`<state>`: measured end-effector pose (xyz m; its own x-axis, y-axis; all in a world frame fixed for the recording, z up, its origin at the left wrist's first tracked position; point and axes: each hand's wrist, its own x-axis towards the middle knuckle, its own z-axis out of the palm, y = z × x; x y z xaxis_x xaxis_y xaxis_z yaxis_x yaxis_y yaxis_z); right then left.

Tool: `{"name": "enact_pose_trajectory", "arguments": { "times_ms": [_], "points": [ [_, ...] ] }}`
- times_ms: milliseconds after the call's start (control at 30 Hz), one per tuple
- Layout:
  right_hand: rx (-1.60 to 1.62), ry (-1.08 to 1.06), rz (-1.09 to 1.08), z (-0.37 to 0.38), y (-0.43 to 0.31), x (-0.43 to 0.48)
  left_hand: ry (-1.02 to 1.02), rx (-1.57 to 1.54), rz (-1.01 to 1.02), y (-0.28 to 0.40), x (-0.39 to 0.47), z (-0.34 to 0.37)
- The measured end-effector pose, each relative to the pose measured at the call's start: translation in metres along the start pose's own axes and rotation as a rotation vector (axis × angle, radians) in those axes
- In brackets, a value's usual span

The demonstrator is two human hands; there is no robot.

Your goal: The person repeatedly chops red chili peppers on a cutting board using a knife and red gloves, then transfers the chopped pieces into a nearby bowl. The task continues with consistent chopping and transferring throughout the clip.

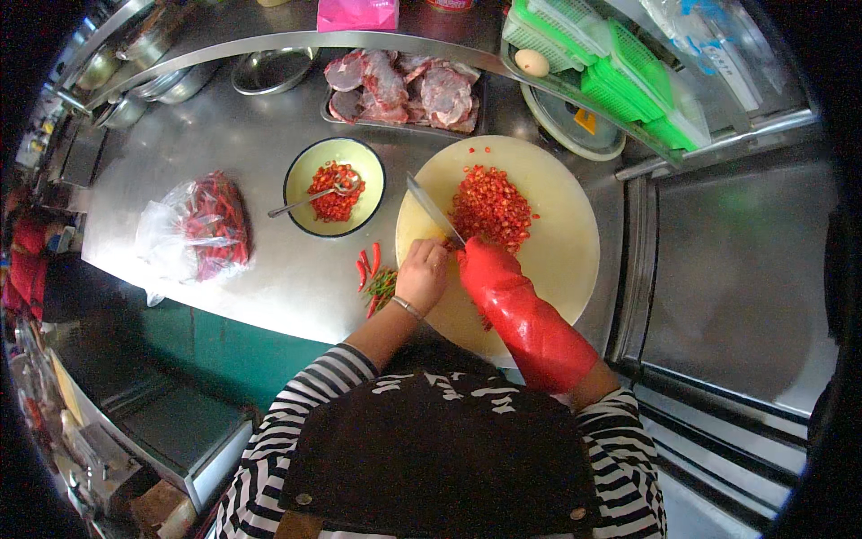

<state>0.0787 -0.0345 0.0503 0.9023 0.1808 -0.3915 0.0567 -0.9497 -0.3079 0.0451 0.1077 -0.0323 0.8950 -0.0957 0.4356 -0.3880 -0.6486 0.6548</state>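
Observation:
On the round cutting board lies a heap of chopped red chillies. My right hand, in a long red rubber glove, is closed around a knife, whose blade points up and left over the board. Beside it my bare left hand rests at the board's left edge with curled fingers; what lies under them is hidden. Several whole red chillies and a small pile of green stems lie left of that hand. A pale bowl with a dark rim holds more chopped chilli and a metal spoon.
A plastic bag of red chillies lies on the steel counter at left. Behind the board are a tray of raw meat and a round lid. A shelf above holds green baskets and an egg.

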Motion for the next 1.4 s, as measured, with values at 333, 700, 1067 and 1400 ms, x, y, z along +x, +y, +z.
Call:
{"name": "enact_pose_trajectory", "arguments": {
  "times_ms": [333,700,1067,1400],
  "points": [
    [0.002,-0.057,0.035,0.000,-0.005,-0.006,-0.042,0.022,0.046,0.003,-0.009,-0.007],
    [0.052,0.001,0.026,0.016,0.006,-0.008,-0.021,-0.049,0.037,0.005,-0.003,-0.008],
    [0.058,0.001,0.039,0.016,0.000,-0.013,-0.025,-0.021,0.005,-0.001,-0.004,-0.002],
    [0.122,0.056,0.014,0.021,0.001,-0.015,-0.037,0.024,0.000,0.002,-0.006,-0.005]
  ]
}}
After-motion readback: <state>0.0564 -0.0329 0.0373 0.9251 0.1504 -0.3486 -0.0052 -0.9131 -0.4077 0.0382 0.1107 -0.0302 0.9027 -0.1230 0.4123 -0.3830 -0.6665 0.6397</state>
